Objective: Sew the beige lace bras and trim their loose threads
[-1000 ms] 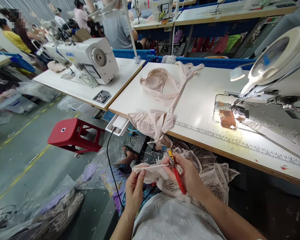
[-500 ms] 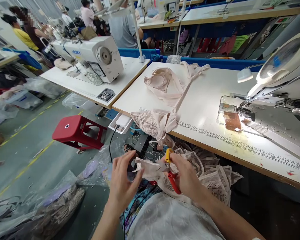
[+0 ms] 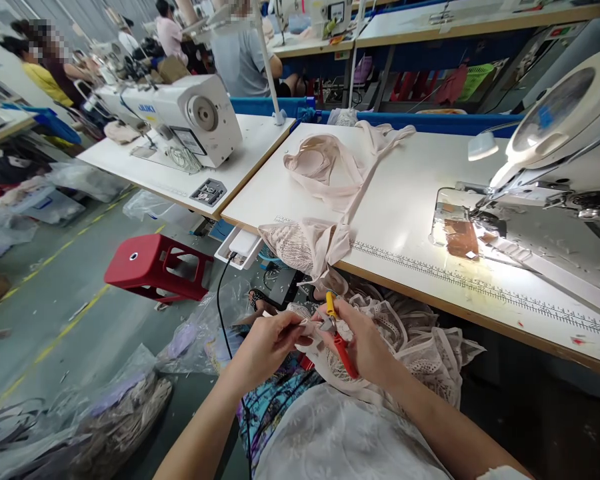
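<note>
My right hand (image 3: 365, 343) is closed round red and yellow thread snips (image 3: 336, 333), their blades at a small beige fabric piece (image 3: 307, 328). My left hand (image 3: 265, 343) pinches that fabric piece from the left. Both hands are over my lap, just below the table's front edge. A heap of white lace garments (image 3: 420, 347) lies in my lap to the right. More beige lace garments (image 3: 307, 243) hang over the table's edge above my hands, and a beige bra (image 3: 325, 163) lies farther back on the white table (image 3: 410, 193).
A sewing machine (image 3: 555, 140) with a lit needle area stands at the right of the table. Another machine (image 3: 180, 120) sits on the neighbouring table at left. A red stool (image 3: 153, 263) and plastic bags of fabric (image 3: 115, 413) are on the floor. Several people work behind.
My left hand let go of the fabric with fingers spread, then came back and pinched it again close to the snips. Both hands have risen slightly.
</note>
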`<action>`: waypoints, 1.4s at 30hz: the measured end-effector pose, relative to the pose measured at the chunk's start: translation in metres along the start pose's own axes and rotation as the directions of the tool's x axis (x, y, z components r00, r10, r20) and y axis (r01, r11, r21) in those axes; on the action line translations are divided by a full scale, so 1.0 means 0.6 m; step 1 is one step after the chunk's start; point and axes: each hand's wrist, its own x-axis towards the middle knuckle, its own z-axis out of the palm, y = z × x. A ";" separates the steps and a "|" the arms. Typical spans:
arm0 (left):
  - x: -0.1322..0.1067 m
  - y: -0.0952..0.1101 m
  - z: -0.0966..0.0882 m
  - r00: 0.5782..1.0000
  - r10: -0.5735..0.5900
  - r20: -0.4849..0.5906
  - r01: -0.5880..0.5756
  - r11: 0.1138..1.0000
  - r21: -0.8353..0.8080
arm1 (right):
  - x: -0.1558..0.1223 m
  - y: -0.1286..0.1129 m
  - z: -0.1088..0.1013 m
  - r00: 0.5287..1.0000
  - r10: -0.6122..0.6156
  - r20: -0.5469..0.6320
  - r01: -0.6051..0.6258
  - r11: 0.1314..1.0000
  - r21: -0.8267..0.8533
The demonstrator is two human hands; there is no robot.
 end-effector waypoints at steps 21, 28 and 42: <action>0.014 0.007 -0.016 0.998 -0.027 -0.049 0.024 0.998 -0.058 | 0.036 -0.001 -0.026 0.950 -0.310 0.026 0.311 0.948 -0.061; 0.016 0.008 -0.019 0.999 -0.031 -0.010 0.030 0.995 -0.090 | 0.044 0.002 -0.024 0.972 -0.234 0.019 0.234 0.970 -0.068; 0.023 0.009 -0.020 0.996 -0.090 -0.012 0.086 0.977 -0.196 | 0.046 -0.012 -0.028 0.997 -0.072 0.031 0.073 0.997 -0.023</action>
